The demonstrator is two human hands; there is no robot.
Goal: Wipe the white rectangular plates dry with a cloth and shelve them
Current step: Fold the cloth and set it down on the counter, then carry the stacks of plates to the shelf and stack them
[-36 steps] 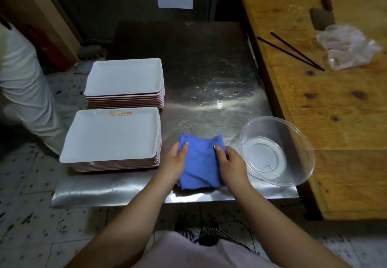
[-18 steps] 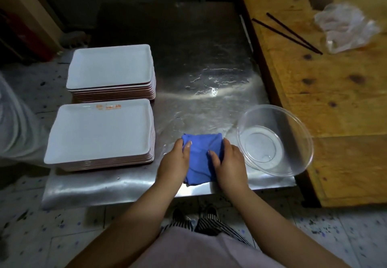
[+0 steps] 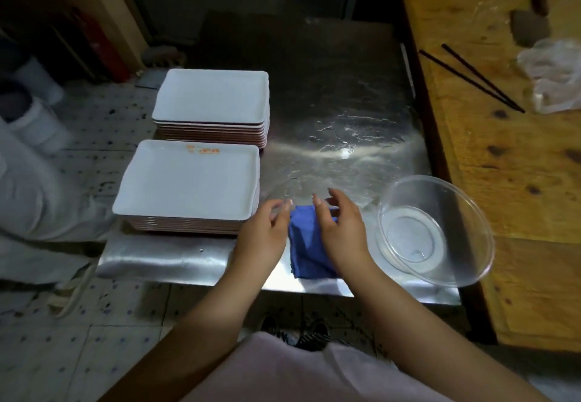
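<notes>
plate stacks: 2 — a near stack (image 3: 188,181) and a far stack (image 3: 212,96), both on the left part of the steel table (image 3: 345,93), set just beside each other; plates per stack too many and too thin to count
plates: white, rectangular, shallow with raised rims and rounded corners; lower edges in the stacks look pinkish-brown; top plate of the near stack carries a small orange mark at its far rim
cloth (image 3: 306,244): 1 — blue, soft, folded into a rough rectangle, lying at the table's near edge between the near stack and the bowl
bowl (image 3: 435,231): 1, clear plastic, round, tilted, sitting at the table's right near corner
chopsticks (image 3: 474,79): 2, dark, thin, on the wooden table (image 3: 509,165) to the right
plastic bag (image 3: 553,74): 1, crumpled, translucent, just beside the chopsticks
table surfaces: steel is shiny and wet-looking; wood is yellow and knotted
left hand (image 3: 264,235): fingers loosely spread and blurred, at the cloth's left edge, nothing gripped; cannot tell whether it touches the cloth
right hand (image 3: 342,228): fingers relaxed and apart, palm over the cloth's right side, fingertips lifted, not clamped on it
other person: 1, a white sleeve (image 3: 34,187) at far left, blurred
</notes>
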